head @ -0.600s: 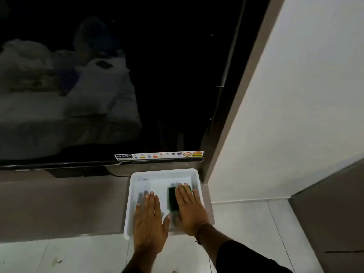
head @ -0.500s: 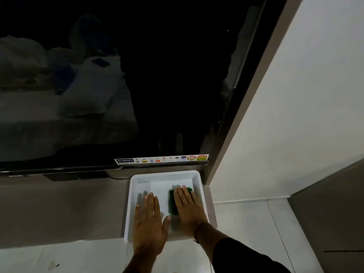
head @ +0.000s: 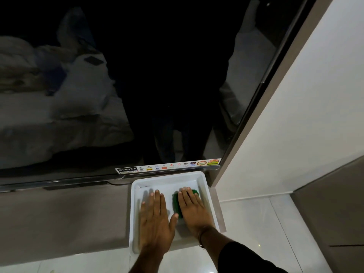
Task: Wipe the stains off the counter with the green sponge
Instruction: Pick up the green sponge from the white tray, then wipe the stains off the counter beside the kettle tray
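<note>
A white tray (head: pixel 169 178) sits on the grey-brown counter (head: pixel 63 221), at its right end. Inside it lies the green sponge (head: pixel 175 203), mostly covered by my right hand (head: pixel 194 210), which rests flat on top with fingers straight and together. My left hand (head: pixel 155 223) lies flat and spread on the tray's left half, palm down, holding nothing. Only the sponge's left edge and far corner show past my fingers.
A large black TV screen (head: pixel 137 85) stands right behind the tray, with a sticker strip (head: pixel 167 166) along its lower edge. A white wall (head: pixel 295 115) rises on the right. Pale floor tiles (head: pixel 256 223) lie below the counter's front edge.
My right hand and the sponge have shifted slightly toward the tray's right side. The camera view has tilted a little. My left hand stays flat in place.
</note>
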Motion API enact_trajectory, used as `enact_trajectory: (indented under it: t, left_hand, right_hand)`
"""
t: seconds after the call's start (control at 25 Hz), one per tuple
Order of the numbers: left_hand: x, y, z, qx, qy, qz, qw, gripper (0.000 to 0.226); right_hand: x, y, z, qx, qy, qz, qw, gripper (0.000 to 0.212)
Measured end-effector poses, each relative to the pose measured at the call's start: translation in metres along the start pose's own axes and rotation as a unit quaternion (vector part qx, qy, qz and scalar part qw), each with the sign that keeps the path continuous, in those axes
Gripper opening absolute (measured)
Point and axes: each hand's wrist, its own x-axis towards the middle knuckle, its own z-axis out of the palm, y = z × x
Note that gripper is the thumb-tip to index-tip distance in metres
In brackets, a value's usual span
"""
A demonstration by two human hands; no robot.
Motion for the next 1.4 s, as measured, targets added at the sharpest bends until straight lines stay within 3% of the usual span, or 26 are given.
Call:
enact_trajectory:
  t: [0.16, 0.32, 0.52, 0.68, 0.96, 1.4]
  left_hand:
    - [-0.015, 0.016, -0.016, -0.015, 0.011, 0.007, 1.0, 0.108]
    - [-0.035, 0.058, -0.017, -0.011, 0.035, 0.082, 0.996, 0.101]
    - [-0.065, 0.192, -0.009, -0.002, 0.059, 0.21, 0.976, 0.099]
    - [-0.093, 0.322, 0.007, -0.015, 0.092, 0.323, 0.942, 0.091]
    - [-0.149, 0.542, 0.045, 0.014, 0.031, 0.481, 0.876, 0.097]
    - [-0.143, 0.859, 0.109, 0.041, -0.009, 0.656, 0.754, 0.086]
  right_hand:
    - [-0.025, -0.001, -0.039, 0.047, 0.085, -0.005, 0.995, 0.085]
    - [-0.083, 0.025, -0.079, 0.037, 0.138, 0.002, 0.99, 0.086]
    - [-0.215, 0.141, -0.095, -0.008, 0.211, 0.132, 0.969, 0.087]
    - [-0.328, 0.228, -0.1, 0.013, 0.213, 0.234, 0.948, 0.091]
    - [-0.506, 0.355, -0.117, 0.008, 0.248, 0.409, 0.878, 0.087]
    - [-0.667, 0.554, -0.123, 0.014, 0.281, 0.61, 0.741, 0.089]
